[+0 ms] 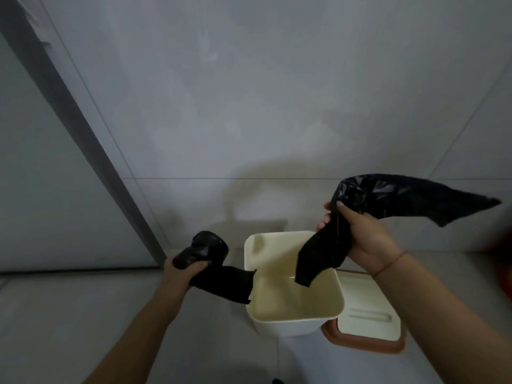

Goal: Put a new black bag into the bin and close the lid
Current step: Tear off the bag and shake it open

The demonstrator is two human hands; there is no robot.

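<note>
Head view: open, unlined bin (293, 309), lid (368, 325) at its 3 o'clock.
Left hand (182, 270): fist closed round bag roll (205, 250).
Right hand (360, 234): clenched on black bag (388, 195).
Handling: probably light, limp, slippery film; grip at mouth edge.

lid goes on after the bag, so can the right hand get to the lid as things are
Probably not yet: the right hand is full, gripping a black bag. The lid lies uncovered on the floor beside the bin, on that hand's side, so the path looks free.

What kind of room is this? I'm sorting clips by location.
Probably a tiled bathroom or utility corner, though I can't be sure. Large grey wall tiles meet a tiled floor, and a small cream bin stands open against the wall with its lid off beside it.
</note>
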